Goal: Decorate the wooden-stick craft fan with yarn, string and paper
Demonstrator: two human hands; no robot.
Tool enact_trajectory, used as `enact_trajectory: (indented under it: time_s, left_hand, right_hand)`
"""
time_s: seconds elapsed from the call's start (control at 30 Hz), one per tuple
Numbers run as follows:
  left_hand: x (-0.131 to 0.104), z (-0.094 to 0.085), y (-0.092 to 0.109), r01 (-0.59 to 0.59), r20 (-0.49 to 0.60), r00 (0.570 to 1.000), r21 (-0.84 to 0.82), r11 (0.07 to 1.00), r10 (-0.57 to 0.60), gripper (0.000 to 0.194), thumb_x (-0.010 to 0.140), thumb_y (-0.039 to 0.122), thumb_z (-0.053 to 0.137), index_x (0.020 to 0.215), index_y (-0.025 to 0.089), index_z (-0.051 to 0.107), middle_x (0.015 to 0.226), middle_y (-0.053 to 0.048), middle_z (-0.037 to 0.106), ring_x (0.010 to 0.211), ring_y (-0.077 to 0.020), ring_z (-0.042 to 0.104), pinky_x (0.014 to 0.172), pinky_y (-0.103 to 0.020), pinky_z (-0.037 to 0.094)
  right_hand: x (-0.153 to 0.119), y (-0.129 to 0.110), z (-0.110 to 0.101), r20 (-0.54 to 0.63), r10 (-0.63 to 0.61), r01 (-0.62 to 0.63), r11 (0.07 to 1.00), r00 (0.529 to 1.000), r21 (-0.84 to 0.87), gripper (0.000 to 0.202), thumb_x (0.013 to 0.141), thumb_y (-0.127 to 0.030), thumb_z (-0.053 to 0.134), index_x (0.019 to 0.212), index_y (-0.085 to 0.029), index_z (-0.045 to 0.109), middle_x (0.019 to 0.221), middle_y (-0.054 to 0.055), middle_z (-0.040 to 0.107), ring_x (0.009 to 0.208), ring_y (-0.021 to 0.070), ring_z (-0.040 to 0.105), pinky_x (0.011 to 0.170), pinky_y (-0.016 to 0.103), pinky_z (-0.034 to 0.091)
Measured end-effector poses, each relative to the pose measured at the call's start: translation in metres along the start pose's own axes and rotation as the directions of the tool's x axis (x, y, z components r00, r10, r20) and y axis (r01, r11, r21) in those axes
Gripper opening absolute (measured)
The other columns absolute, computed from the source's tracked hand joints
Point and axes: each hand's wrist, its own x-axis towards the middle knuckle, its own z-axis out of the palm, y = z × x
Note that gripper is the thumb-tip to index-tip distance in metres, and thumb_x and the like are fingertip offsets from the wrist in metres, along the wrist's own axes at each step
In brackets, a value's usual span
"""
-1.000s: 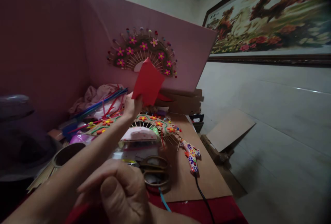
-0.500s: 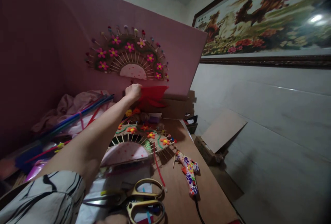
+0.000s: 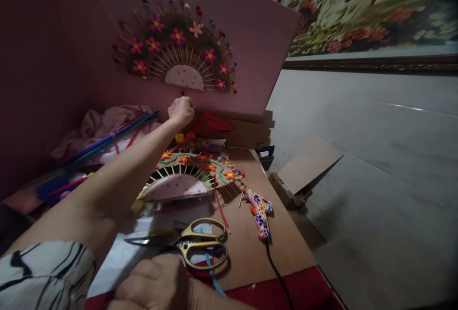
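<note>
My left hand (image 3: 182, 111) reaches far forward in a fist, just below the flowered fan on the pink board. A thin red sheet, seemingly cloth (image 3: 216, 122), shows to its right and appears gripped in it, though the fingers are turned away. Close to me, my right hand (image 3: 153, 279) is closed at the bottom edge; whatever it holds is hidden. Just beyond it lie gold-handled scissors (image 3: 184, 242). Under my left forearm's far side, a second fan (image 3: 179, 186) with orange flowers and a pale half-round base lies on the table.
A flower-patterned glue gun (image 3: 260, 212) with a black cord rests on the brown tabletop (image 3: 246, 257). The upper fan (image 3: 184, 76) is on the pink board (image 3: 257, 38). Pipe cleaners (image 3: 118, 136) and cloth are heaped at left. Cardboard (image 3: 309, 164) leans at right.
The view has tilted down, so the fans sit higher. The red sheet shows less beside my left fist. My right hand has come into view below the scissors.
</note>
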Motion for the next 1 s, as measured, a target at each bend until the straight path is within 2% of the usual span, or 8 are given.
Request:
enact_trajectory:
  time_s: [0.13, 0.3, 0.37, 0.47, 0.57, 0.63, 0.87, 1.0]
  left_hand:
    - [-0.046, -0.014, 0.012, -0.105, -0.019, 0.994, -0.055, 0.993, 0.104, 0.031, 0.085, 0.037, 0.049, 0.101, 0.02, 0.069, 0.106, -0.011, 0.069, 0.097, -0.0254, 0.061, 0.077, -0.032, 0.044]
    - [-0.12, -0.02, 0.013, -0.237, 0.021, 0.97, -0.168, 0.957, 0.244, 0.032, 0.085, 0.04, 0.052, 0.068, 0.017, 0.068, 0.069, -0.007, 0.068, 0.068, -0.0184, 0.059, 0.061, -0.028, 0.037]
    - [-0.146, -0.021, 0.007, -0.23, 0.022, 0.97, -0.24, 0.943, 0.242, 0.032, 0.084, 0.036, 0.053, 0.06, 0.018, 0.063, 0.057, -0.005, 0.062, 0.059, -0.0166, 0.056, 0.058, -0.027, 0.035]
    - [-0.176, -0.02, -0.006, -0.243, -0.072, 0.969, -0.414, 0.877, 0.235, 0.02, 0.081, 0.027, 0.054, 0.064, 0.018, 0.06, 0.055, -0.001, 0.058, 0.054, -0.0148, 0.052, 0.057, -0.026, 0.035]
    - [-0.198, -0.018, -0.021, -0.281, -0.165, 0.96, -0.549, 0.787, 0.228, 0.012, 0.08, 0.02, 0.05, 0.073, 0.018, 0.06, 0.06, 0.0, 0.06, 0.058, -0.0142, 0.054, 0.058, -0.024, 0.038]
    - [-0.209, -0.016, -0.03, -0.309, -0.21, 0.951, -0.599, 0.739, 0.227, 0.011, 0.08, 0.017, 0.05, 0.078, 0.018, 0.06, 0.066, -0.001, 0.062, 0.061, -0.014, 0.056, 0.059, -0.024, 0.04]
    - [-0.232, -0.019, -0.05, -0.324, -0.197, 0.946, -0.616, 0.718, 0.258, 0.01, 0.084, 0.024, 0.053, 0.079, 0.019, 0.059, 0.061, 0.002, 0.058, 0.055, -0.0117, 0.054, 0.058, -0.023, 0.04]
    - [-0.249, -0.028, -0.054, -0.306, -0.147, 0.949, -0.637, 0.708, 0.278, 0.01, 0.082, 0.022, 0.054, 0.076, 0.019, 0.06, 0.062, 0.001, 0.058, 0.059, -0.0128, 0.053, 0.058, -0.024, 0.041]
  right_hand:
    - [0.005, -0.002, 0.001, -0.362, -0.032, 0.032, 0.999, 0.932, -0.006, 0.025, 0.091, -0.036, 0.048, 0.074, -0.02, 0.055, 0.054, -0.006, 0.06, 0.05, 0.0079, 0.056, 0.047, 0.02, 0.042]
    - [0.011, 0.0, -0.019, -0.451, 0.101, -0.094, 0.995, 0.887, 0.038, 0.023, 0.093, -0.03, 0.038, 0.081, -0.02, 0.055, 0.063, -0.001, 0.064, 0.058, 0.0104, 0.06, 0.057, 0.023, 0.046]
    - [0.013, 0.009, -0.039, -0.485, 0.241, -0.265, 0.964, 0.84, 0.02, 0.023, 0.092, -0.024, 0.038, 0.079, -0.02, 0.057, 0.068, 0.002, 0.065, 0.064, 0.0124, 0.06, 0.061, 0.024, 0.046]
    - [0.013, 0.032, -0.075, -0.639, 0.616, -0.736, 0.668, 0.461, 0.113, 0.025, 0.092, -0.031, 0.044, 0.077, -0.018, 0.058, 0.071, 0.003, 0.064, 0.065, 0.0137, 0.058, 0.062, 0.025, 0.043]
    - [0.004, 0.055, -0.106, -0.426, 0.835, -0.929, 0.369, 0.348, -0.035, 0.029, 0.09, -0.038, 0.047, 0.075, -0.019, 0.063, 0.072, 0.004, 0.067, 0.065, 0.0155, 0.058, 0.061, 0.025, 0.04]
    - [-0.004, 0.065, -0.117, -0.254, 0.929, -0.948, 0.21, 0.27, -0.239, 0.029, 0.088, -0.038, 0.048, 0.075, -0.021, 0.068, 0.076, 0.004, 0.07, 0.069, 0.017, 0.06, 0.061, 0.026, 0.037]
    - [-0.026, 0.081, -0.1, -0.078, 0.976, -0.947, 0.175, 0.203, -0.27, 0.021, 0.065, -0.036, 0.072, 0.053, -0.021, 0.064, 0.061, 0.003, 0.065, 0.063, 0.0178, 0.058, 0.056, 0.026, 0.031]
    - [-0.023, 0.082, -0.1, -0.032, 0.97, -0.967, 0.236, 0.239, -0.093, 0.022, 0.07, -0.032, 0.068, 0.055, -0.019, 0.06, 0.055, 0.0, 0.06, 0.055, 0.0134, 0.052, 0.052, 0.024, 0.032]
